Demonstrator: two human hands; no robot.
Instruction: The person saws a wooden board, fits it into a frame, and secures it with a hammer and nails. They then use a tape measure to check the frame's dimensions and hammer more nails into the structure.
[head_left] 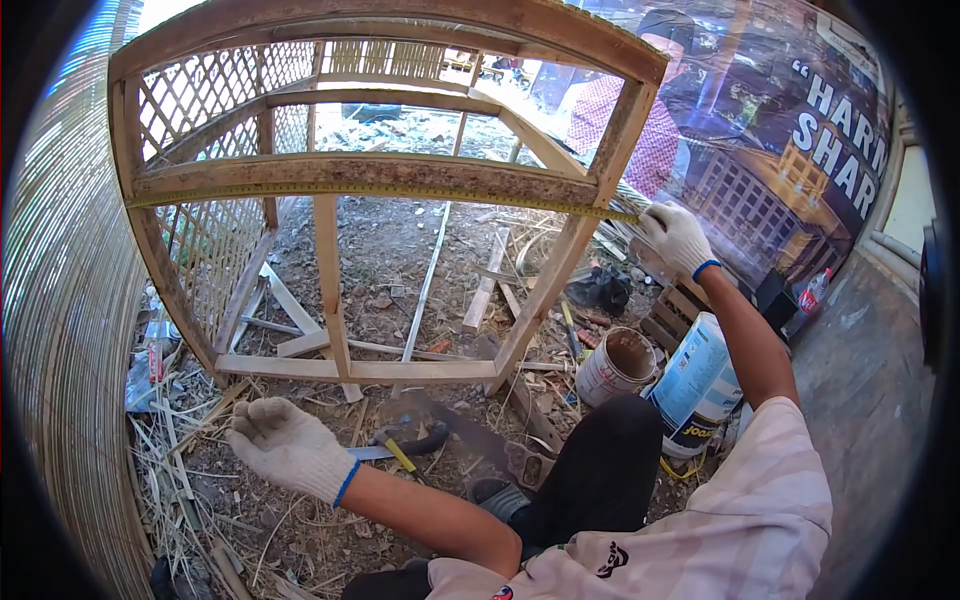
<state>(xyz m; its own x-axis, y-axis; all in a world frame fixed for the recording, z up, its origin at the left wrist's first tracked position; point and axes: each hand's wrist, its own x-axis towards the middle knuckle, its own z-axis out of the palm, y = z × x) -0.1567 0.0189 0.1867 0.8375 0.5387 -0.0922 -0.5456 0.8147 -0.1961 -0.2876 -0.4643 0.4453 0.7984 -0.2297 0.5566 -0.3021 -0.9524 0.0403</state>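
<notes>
A wooden frame (360,175) with lattice on its left side stands upright in front of me. A yellow tape measure (420,196) is stretched along its middle rail, from the left post past the right post. My right hand (678,238), in a white knit glove with a blue cuff, grips the tape at its right end; the fingers hide that end. My left hand (288,448), gloved alike, is low before the frame's bottom rail (420,371), palm up, fingers loosely curled and holding nothing.
A handsaw (480,430) and a yellow-handled tool (400,455) lie near my foot. At right are an open paint bucket (617,365), a blue-white bucket (697,380) and a bottle (814,292). A bamboo screen (65,330) borders the left; wood scraps litter the ground.
</notes>
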